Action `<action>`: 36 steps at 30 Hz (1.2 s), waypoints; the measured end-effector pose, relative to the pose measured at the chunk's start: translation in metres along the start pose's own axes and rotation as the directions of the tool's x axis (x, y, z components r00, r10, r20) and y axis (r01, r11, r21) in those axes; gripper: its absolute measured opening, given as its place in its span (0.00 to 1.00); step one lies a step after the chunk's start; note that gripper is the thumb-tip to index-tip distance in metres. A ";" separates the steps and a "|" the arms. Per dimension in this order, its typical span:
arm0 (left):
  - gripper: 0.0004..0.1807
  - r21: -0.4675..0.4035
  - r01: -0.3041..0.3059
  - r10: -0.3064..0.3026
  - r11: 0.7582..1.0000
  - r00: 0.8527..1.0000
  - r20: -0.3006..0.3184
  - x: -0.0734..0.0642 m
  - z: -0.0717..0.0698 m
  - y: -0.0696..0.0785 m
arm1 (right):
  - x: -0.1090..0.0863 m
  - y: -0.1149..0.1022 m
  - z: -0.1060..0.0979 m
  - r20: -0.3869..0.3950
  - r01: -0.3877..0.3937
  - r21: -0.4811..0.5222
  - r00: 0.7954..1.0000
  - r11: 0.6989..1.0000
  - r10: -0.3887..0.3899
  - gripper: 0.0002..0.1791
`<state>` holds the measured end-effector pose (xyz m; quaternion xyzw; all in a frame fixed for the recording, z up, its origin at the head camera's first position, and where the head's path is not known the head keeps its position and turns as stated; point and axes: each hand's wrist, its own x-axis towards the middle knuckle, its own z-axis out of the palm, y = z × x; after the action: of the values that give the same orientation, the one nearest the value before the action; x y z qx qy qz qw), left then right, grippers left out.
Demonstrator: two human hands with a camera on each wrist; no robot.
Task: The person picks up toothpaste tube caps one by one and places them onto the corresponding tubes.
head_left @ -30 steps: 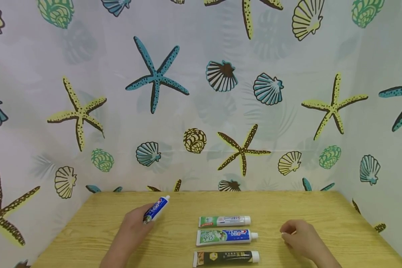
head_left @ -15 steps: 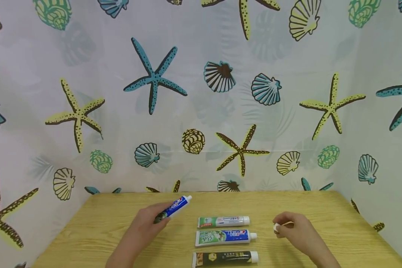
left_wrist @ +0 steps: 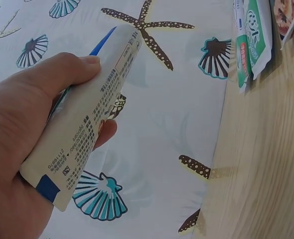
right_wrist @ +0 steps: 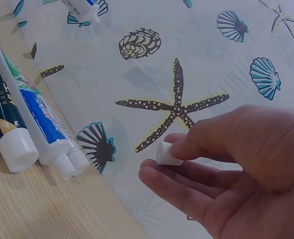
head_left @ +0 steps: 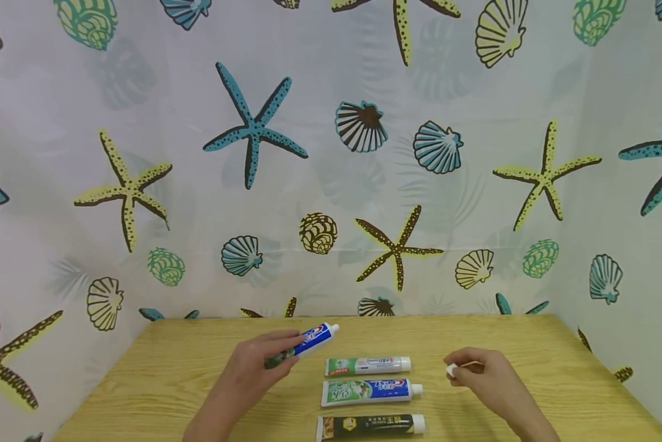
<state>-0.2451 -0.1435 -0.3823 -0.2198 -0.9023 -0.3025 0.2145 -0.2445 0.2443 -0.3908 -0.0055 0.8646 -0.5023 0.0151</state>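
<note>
My left hand (head_left: 250, 371) holds a blue toothpaste tube (head_left: 315, 339) above the table, its white tip pointing right and slightly up. In the left wrist view the printed white back of that tube (left_wrist: 94, 117) faces the camera, with the thumb along one edge and a fingertip at the other. On the right, my right hand (head_left: 488, 377) pinches a small white cap (right_wrist: 168, 154) between thumb and fingers. Between the hands lie three toothpaste tubes in a column: a green-and-white one (head_left: 368, 366), a green-and-blue one (head_left: 368, 391) and a black one (head_left: 372, 425).
The wood-grain table (head_left: 159, 380) meets a white curtain (head_left: 319, 184) printed with starfish and shells, which encloses the back and both sides. All three lying tubes have their capped ends toward the right.
My left hand has carried its tube rightward, and the tube has tipped nearer to level. My right hand has shifted slightly left, bringing the white cap more into sight.
</note>
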 end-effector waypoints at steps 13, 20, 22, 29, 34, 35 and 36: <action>0.18 -0.079 -0.169 0.167 0.983 0.986 -0.029 0.003 0.011 0.009 | 0.000 -0.006 0.006 -0.052 0.047 0.032 0.998 0.998 -0.045 0.10; 0.17 -0.154 -0.225 0.227 0.962 0.974 0.000 0.005 0.022 0.020 | -0.001 -0.010 0.018 -0.026 0.103 0.087 0.995 0.991 -0.101 0.10; 0.16 -0.184 -0.230 0.236 0.956 0.972 0.014 0.005 0.025 0.023 | -0.002 -0.011 0.020 -0.006 0.122 0.106 0.993 0.987 -0.122 0.11; 0.13 -0.298 -0.263 0.300 0.918 0.950 0.084 0.007 0.037 0.035 | -0.005 -0.020 0.030 0.068 0.162 0.154 0.983 0.975 -0.174 0.12; 0.13 -0.298 -0.290 0.336 0.909 0.935 0.113 0.006 0.042 0.037 | -0.007 -0.023 0.036 0.120 0.163 0.205 0.974 0.965 -0.190 0.11; 0.13 -0.301 -0.300 0.345 0.905 0.932 0.111 0.006 0.043 0.037 | -0.007 -0.024 0.037 0.126 0.162 0.214 0.973 0.963 -0.192 0.11; 0.13 -0.303 -0.308 0.354 0.902 0.929 0.108 0.006 0.043 0.038 | -0.008 -0.024 0.037 0.131 0.160 0.227 0.972 0.961 -0.193 0.12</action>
<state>-0.2416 -0.0869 -0.3935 -0.4219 -0.8138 -0.3678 0.1563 -0.2358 0.2000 -0.3881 -0.1193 0.7975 -0.5903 0.0364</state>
